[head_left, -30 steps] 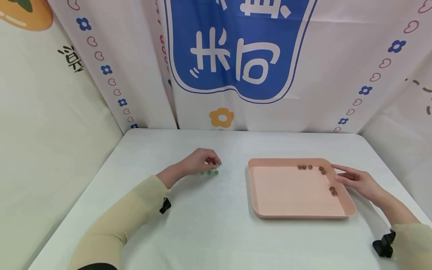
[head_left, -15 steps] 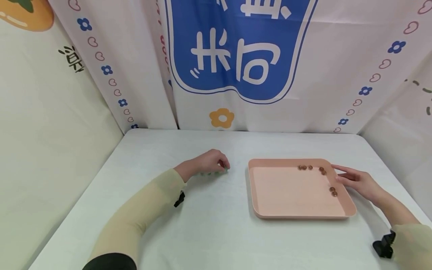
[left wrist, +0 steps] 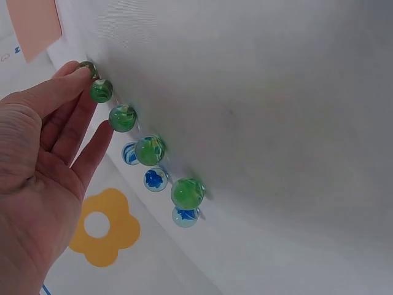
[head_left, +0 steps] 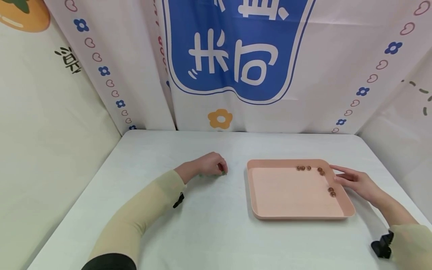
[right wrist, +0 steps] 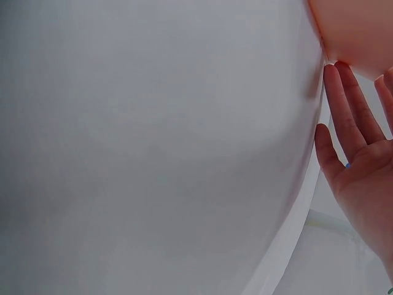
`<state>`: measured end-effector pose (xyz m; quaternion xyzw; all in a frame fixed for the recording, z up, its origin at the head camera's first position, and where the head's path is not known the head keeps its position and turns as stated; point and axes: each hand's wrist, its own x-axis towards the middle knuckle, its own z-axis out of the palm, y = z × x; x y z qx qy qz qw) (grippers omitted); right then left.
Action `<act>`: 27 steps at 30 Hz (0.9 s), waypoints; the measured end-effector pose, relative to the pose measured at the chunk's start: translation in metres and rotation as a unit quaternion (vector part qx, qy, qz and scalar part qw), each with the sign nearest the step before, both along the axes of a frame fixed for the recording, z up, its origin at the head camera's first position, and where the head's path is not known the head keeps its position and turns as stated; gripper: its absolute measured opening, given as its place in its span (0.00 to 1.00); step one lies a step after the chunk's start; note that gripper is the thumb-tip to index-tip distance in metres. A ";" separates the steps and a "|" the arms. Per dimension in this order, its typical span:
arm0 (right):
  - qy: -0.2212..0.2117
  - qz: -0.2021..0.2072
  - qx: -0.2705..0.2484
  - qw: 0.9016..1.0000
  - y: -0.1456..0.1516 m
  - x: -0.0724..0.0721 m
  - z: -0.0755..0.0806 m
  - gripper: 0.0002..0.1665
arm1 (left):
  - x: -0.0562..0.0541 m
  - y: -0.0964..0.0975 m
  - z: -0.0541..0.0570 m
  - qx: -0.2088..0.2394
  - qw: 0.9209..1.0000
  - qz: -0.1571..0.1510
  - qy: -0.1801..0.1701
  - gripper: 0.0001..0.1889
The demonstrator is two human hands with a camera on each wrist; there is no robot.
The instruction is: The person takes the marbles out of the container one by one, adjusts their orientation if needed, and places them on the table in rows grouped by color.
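Observation:
My left hand (head_left: 210, 164) is low over the table, left of the tray, and its thumb and finger pinch a green marble (left wrist: 89, 69) at the far end of a row. Several more green marbles (left wrist: 123, 118) line up behind it on the white tabletop, mostly hidden by the hand in the head view. Beside that row lie three clear marbles with blue swirls (left wrist: 155, 179). At the right side of the pink tray (head_left: 287, 198), my right hand (head_left: 360, 184) rests its extended fingers against the rim.
Several brown marbles (head_left: 303, 168) lie inside the tray, along its back and right sides. A printed cloth (head_left: 189, 112) hangs behind the table's far edge. Pale cloth walls (head_left: 57, 123) close off both sides.
With a marble in its fingertips, my left hand has moved right and down to the tabletop, at the row's tray-side end. My right hand stays at the tray's edge.

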<state>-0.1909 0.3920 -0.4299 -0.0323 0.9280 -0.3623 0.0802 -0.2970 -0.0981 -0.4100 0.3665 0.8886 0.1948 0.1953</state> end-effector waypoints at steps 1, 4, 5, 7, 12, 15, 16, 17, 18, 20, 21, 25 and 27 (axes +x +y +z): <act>0.002 0.000 0.001 1.000 0.000 0.000 0.000 0.42 | 0.000 0.000 0.000 -0.001 1.000 0.001 -0.001 0.09; 0.001 -0.001 -0.003 1.000 0.000 0.000 0.001 0.42 | 0.000 0.000 0.001 -0.002 1.000 0.001 0.001 0.09; 0.000 -0.002 -0.006 1.000 0.000 0.000 0.001 0.42 | 0.000 0.000 0.001 -0.003 1.000 0.000 0.002 0.09; 0.000 -0.003 -0.007 1.000 -0.001 0.000 0.001 0.42 | -0.001 0.000 0.002 -0.005 1.000 -0.001 0.005 0.09; 0.001 -0.005 -0.003 1.000 -0.001 -0.002 0.001 0.41 | -0.001 0.000 0.003 -0.003 1.000 -0.007 0.010 0.08; 0.005 -0.004 -0.002 1.000 -0.001 -0.003 0.001 0.41 | -0.001 0.000 0.004 -0.004 1.000 -0.010 0.012 0.08; 0.006 -0.004 -0.002 1.000 -0.001 -0.003 0.001 0.41 | -0.001 0.000 0.004 -0.006 1.000 -0.011 0.012 0.08; 0.007 -0.004 -0.002 1.000 0.000 -0.003 0.001 0.41 | -0.001 0.000 0.004 -0.007 1.000 -0.011 0.012 0.09; 0.007 -0.005 0.000 1.000 0.000 -0.003 0.001 0.41 | -0.001 0.000 0.004 -0.007 1.000 -0.012 0.011 0.09; 0.007 -0.007 0.003 1.000 0.000 -0.002 0.001 0.41 | -0.001 0.000 0.006 -0.007 1.000 -0.011 0.005 0.09; 0.007 -0.007 0.004 1.000 0.001 -0.002 0.001 0.41 | 0.000 0.000 0.007 -0.007 1.000 -0.010 0.005 0.09; 0.007 -0.004 0.000 1.000 0.001 -0.001 0.000 0.41 | 0.001 0.004 0.014 -0.014 1.000 -0.010 0.022 0.09; 0.007 -0.002 -0.002 1.000 0.000 -0.001 -0.001 0.40 | 0.001 0.009 0.019 -0.017 0.999 -0.012 0.038 0.09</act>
